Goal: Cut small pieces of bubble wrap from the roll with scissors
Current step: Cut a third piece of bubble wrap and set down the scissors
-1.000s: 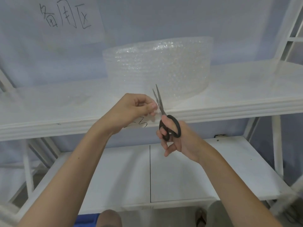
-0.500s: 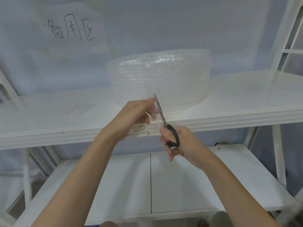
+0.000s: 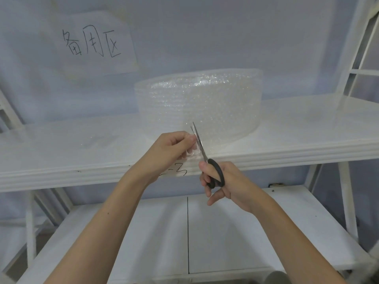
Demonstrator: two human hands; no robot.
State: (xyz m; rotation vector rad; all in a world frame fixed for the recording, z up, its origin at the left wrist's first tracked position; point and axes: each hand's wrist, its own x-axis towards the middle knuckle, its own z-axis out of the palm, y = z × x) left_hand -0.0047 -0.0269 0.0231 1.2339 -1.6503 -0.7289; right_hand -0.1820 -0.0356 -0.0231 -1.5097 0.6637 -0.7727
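A big roll of clear bubble wrap (image 3: 205, 103) lies on the upper white shelf (image 3: 61, 152). Its loose end hangs toward me over the shelf's front edge. My left hand (image 3: 170, 150) pinches that loose end (image 3: 191, 149) between thumb and fingers. My right hand (image 3: 223, 183) grips the black handles of the scissors (image 3: 200, 146), fingers through the loops. The steel blades point up and away, nearly closed, right beside my left fingertips and against the wrap.
A lower white shelf (image 3: 225, 232) spreads out beneath my arms. A paper sign with handwritten characters (image 3: 92, 42) hangs on the pale wall behind. White frame posts (image 3: 346, 201) stand at the right and left. A handwritten label (image 3: 176, 171) sits on the upper shelf's front edge.
The scissor blades have closed from open, moving along the wrap next to my left fingers. The view has tilted up a little, so shelf and roll sit lower in the picture.
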